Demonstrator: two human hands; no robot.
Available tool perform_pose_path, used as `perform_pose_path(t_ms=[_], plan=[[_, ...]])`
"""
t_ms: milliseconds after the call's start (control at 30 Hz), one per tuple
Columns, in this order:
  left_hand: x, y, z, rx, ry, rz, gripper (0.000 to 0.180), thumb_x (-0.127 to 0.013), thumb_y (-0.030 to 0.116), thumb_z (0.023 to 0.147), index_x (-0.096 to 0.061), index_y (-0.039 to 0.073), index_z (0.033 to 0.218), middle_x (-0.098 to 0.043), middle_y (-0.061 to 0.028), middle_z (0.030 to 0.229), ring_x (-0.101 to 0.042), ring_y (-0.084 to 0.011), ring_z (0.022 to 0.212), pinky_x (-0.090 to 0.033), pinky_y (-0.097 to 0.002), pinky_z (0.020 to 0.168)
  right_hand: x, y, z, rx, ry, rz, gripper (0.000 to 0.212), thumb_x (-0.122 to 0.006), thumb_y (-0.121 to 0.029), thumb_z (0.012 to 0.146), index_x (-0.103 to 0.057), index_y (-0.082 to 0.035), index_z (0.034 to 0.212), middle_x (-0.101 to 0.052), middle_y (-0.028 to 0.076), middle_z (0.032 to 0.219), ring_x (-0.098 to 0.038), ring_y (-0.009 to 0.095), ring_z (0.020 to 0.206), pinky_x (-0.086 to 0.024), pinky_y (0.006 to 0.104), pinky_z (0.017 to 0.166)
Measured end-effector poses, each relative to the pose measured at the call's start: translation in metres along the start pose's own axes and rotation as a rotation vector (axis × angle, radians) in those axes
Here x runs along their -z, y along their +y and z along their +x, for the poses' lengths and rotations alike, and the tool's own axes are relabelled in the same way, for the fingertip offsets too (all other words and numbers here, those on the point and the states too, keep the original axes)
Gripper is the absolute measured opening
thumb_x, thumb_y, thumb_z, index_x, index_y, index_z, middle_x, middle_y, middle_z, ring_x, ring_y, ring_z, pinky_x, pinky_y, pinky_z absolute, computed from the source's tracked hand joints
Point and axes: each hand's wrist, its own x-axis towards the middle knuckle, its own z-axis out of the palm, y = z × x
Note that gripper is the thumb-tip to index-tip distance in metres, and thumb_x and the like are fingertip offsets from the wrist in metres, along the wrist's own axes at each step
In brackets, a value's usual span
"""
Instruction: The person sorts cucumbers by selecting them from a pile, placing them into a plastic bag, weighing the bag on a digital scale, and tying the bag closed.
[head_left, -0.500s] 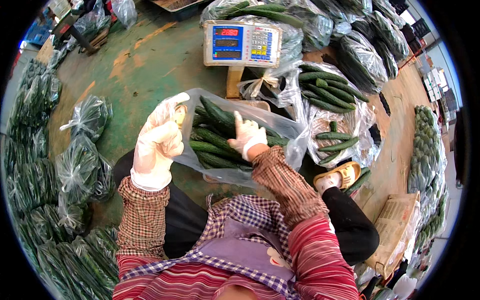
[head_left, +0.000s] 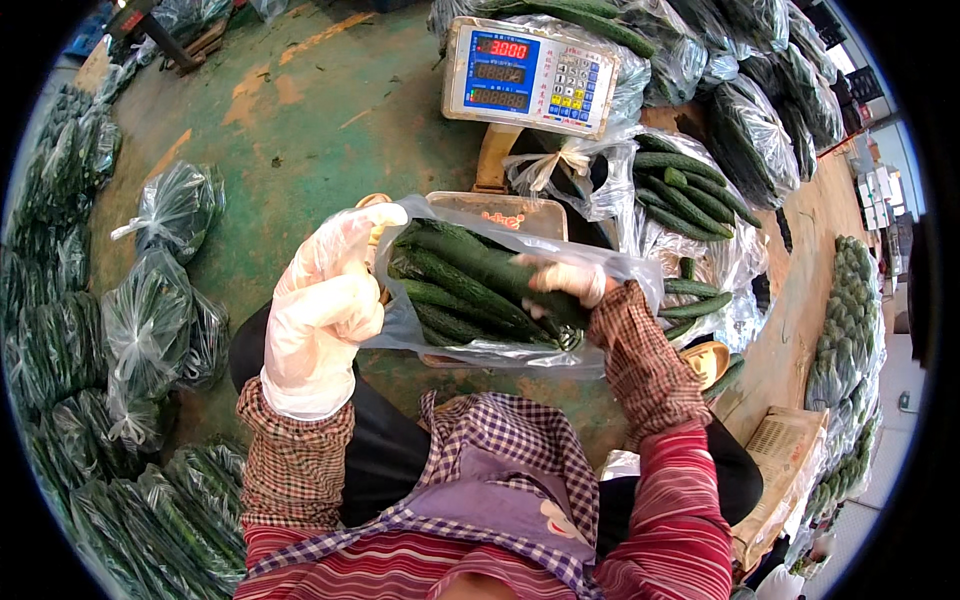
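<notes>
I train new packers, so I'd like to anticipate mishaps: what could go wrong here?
The thin clear bag might tear as the right hand grips cucumbers inside it. If the left hand loses the bag's left edge, the bag could sag and cucumbers might slide out.

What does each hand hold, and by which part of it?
The left hand holds the clear plastic bag by its left edge. The right hand appears to hold the top cucumber near its right end.
</notes>
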Motion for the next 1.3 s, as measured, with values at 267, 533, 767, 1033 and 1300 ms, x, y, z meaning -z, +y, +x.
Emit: perform_pose_path(t_ms=[267,533,767,1033,1300], plan=[[-0.009,0.001,0.003,0.057,0.066,0.107,0.058,-0.053,0.003,0.074,-0.032,-0.01,0.126,-0.029,0.0059,0.052,-0.027,-0.0032,0.043,-0.02,-0.0183,0.039,-0.062,0.006,0.052,0.009,0.745,-1.489,0.034,-0.054,-0.025,0.077,-0.056,-0.009,0.107,-0.06,0.014,0.099,-0.055,0.03,0.096,-0.043,0.0376,0.086],[-0.007,0.003,0.0,0.025,0.078,0.115,0.056,-0.052,0.002,0.074,-0.032,-0.01,0.125,-0.029,0.0056,0.052,-0.027,-0.0035,0.043,-0.02,-0.019,0.039,-0.048,0.032,0.077,0.194,0.681,-1.525,0.048,-0.064,-0.02,0.066,-0.049,-0.002,0.108,-0.05,0.021,0.11,-0.047,0.036,0.104,-0.039,0.0396,0.09],[-0.021,-0.008,0.008,0.031,0.078,0.218,0.056,-0.05,0.002,0.072,-0.036,-0.007,0.126,-0.047,-0.0009,0.07,-0.034,-0.0032,0.045,-0.029,-0.0166,0.04,-0.055,-0.004,0.03,0.193,0.67,-1.49,0.046,-0.069,-0.028,0.067,-0.055,-0.003,0.102,-0.055,0.017,0.106,-0.052,0.031,0.102,-0.045,0.037,0.082],[-0.037,-0.015,0.029,0.027,0.172,0.111,0.029,-0.042,0.017,0.093,-0.046,0.0,0.116,-0.022,0.0098,0.048,-0.018,0.0004,0.036,-0.017,-0.0174,0.032,-0.018,0.039,-0.145,0.073,0.661,-1.775,0.058,-0.061,-0.039,0.075,-0.046,-0.008,0.122,-0.055,0.016,0.108,-0.056,0.029,0.094,-0.046,0.0367,0.08],[-0.094,-0.006,0.03,0.011,-0.011,0.357,0.031,-0.044,0.013,0.09,-0.046,-0.007,0.113,-0.024,0.0101,0.047,-0.019,0.0003,0.034,-0.015,-0.0164,0.032,-0.028,-0.012,-0.179,-0.164,0.704,-1.969,0.017,-0.054,-0.017,0.074,-0.068,-0.008,0.076,-0.066,0.011,0.086,-0.062,0.022,0.088,-0.049,0.0358,0.073]])
